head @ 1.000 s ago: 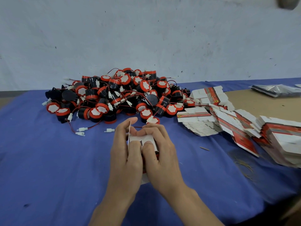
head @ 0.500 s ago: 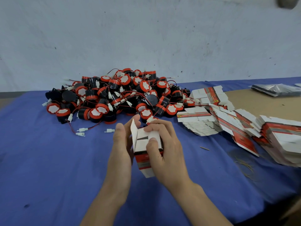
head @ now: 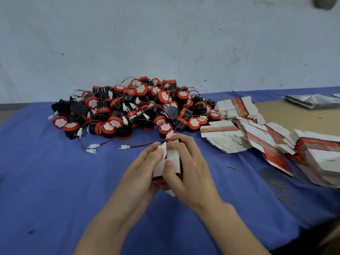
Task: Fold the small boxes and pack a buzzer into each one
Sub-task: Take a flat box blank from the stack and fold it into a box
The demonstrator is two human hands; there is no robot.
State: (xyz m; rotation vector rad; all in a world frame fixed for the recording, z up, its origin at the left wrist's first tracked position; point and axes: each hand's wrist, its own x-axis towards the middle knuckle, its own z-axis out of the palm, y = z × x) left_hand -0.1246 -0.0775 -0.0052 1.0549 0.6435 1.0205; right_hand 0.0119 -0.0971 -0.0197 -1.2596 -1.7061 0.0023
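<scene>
Head view: left hand (head: 141, 168) and right hand (head: 187, 170) both gripped one small box (head: 174, 158), held over the blue cloth (head: 55, 181) mid-table, just in front of the buzzer pile (head: 139, 107). Box was thin white card with a red and black printed band, rectangular, tilted, open end facing away. Left fingers pinched a white end flap (head: 162, 150); right thumb pressed the white top panel, other fingers curled round the far side. Couldn't tell what was inside the box. Buzzers were squat black cylinders with red rims and white round faces, with thin red and black leads ending in white plastic connectors, heaped toward the table's far edge. Flat box blanks (head: 220, 131) lay in slumped, fanned stacks running toward the right edge. Bare brown tabletop (head: 285, 115) showed at the far right corner, carrying a glossy dark plastic bag (head: 311, 101).
</scene>
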